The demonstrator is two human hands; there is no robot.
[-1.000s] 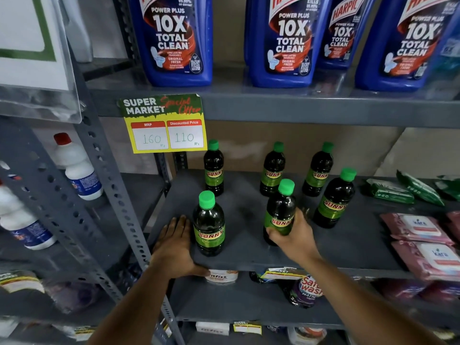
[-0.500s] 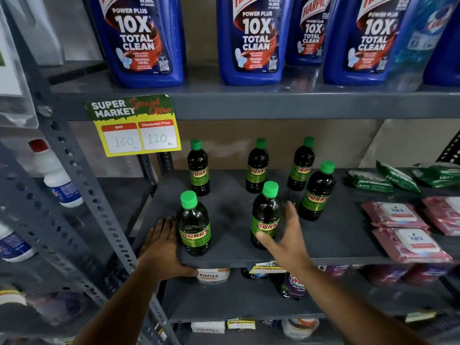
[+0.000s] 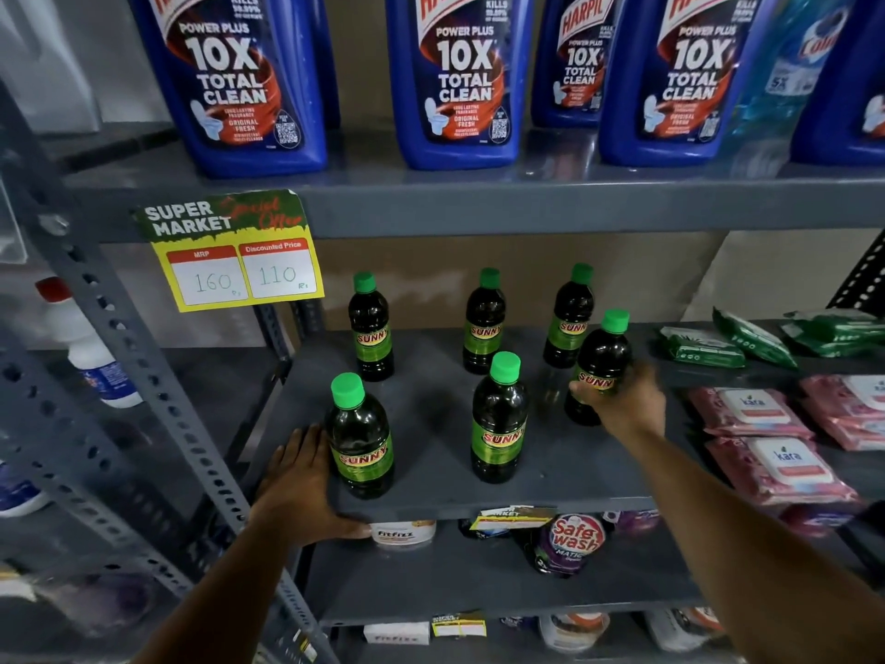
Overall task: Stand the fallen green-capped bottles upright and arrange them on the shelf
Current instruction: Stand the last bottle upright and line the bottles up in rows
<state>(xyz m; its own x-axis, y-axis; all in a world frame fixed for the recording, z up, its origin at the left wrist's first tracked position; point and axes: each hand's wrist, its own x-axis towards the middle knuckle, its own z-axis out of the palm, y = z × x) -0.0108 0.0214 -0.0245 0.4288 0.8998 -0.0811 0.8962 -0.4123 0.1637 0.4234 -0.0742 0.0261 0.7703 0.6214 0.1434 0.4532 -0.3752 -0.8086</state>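
Several dark green-capped bottles stand upright on the grey shelf [image 3: 431, 390]. Three form a back row: left [image 3: 369, 328], middle [image 3: 483, 323], right [image 3: 567, 318]. In front stand a left bottle [image 3: 360, 438], a middle bottle [image 3: 499, 419] and a right bottle [image 3: 598, 366]. My right hand [image 3: 627, 400] grips the lower part of the front right bottle. My left hand [image 3: 301, 486] lies flat on the shelf's front left corner, fingers beside the front left bottle, thumb hooked under the edge.
Large blue cleaner bottles [image 3: 239, 79] fill the shelf above, with a yellow price tag [image 3: 234, 261] hanging from its edge. Pink wipe packs [image 3: 766, 438] and green packs [image 3: 704, 347] lie at the right. A slotted grey upright [image 3: 124, 337] stands at the left. Packets sit on the shelf below.
My right hand let go of the front middle bottle, moved right and closed on the front right bottle. My left hand stayed on the shelf corner.
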